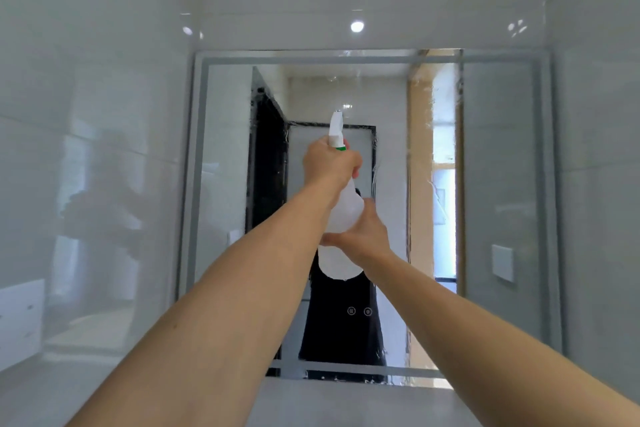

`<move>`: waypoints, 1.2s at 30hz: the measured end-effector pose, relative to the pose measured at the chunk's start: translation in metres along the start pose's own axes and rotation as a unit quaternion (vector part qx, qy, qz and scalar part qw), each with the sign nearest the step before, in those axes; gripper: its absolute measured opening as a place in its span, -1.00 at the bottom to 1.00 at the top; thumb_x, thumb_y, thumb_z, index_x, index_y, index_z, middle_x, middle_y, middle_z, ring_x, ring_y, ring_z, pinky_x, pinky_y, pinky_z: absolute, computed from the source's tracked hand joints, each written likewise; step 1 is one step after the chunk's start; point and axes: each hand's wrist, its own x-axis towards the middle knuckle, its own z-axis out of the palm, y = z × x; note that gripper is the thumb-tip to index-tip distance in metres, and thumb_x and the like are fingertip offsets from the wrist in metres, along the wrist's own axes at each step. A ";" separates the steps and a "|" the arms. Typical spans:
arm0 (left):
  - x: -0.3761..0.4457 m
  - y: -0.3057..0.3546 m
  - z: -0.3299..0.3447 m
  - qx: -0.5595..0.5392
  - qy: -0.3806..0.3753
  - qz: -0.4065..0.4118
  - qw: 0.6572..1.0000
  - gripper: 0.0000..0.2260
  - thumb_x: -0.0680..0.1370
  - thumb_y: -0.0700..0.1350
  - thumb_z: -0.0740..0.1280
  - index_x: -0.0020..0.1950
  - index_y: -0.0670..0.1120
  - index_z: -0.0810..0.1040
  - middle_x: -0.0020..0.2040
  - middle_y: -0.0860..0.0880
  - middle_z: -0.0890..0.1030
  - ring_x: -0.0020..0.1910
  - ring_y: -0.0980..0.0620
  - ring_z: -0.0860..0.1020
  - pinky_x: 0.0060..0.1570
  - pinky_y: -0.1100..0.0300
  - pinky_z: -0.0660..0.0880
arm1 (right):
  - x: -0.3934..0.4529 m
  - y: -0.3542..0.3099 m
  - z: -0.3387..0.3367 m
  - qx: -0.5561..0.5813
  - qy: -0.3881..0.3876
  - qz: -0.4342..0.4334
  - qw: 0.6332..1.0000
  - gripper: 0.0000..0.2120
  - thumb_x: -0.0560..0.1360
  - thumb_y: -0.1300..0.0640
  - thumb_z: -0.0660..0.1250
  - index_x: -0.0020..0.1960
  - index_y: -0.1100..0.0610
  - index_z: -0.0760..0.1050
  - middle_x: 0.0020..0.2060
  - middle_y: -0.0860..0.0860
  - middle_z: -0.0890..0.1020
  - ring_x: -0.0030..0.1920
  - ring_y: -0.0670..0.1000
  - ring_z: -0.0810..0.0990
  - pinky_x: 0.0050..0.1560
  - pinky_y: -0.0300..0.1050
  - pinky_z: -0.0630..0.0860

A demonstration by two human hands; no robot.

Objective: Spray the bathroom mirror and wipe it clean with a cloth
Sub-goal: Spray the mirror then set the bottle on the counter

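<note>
With both arms raised, the right hand cups the belly of the white plastic spray bottle w/ green collar; the left hand grips its neck at the trigger. Bottle axis runs near upright, nozzle aimed fwd at the big frosted-border wall mirror just beyond. No cloth in view.

White spray bottle upright before streaked mirror

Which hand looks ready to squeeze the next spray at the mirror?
Probably the left hand: it grips the neck of the spray bottle just under the nozzle, which points at the mirror. The right hand grips the bottle's body lower down, only steadying it.
</note>
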 end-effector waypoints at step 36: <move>-0.115 -0.080 0.180 -0.053 -0.210 -0.048 0.975 -0.54 0.14 -0.16 0.47 0.02 -0.03 0.51 -0.04 -0.11 0.60 -0.03 -0.27 0.63 -0.03 -0.25 0.62 | -0.070 0.148 -0.159 -0.080 0.096 0.168 0.978 -0.21 0.17 0.10 0.67 0.19 -0.06 0.23 -0.02 -0.08 0.49 0.06 0.04 0.52 -0.09 -0.07 0.52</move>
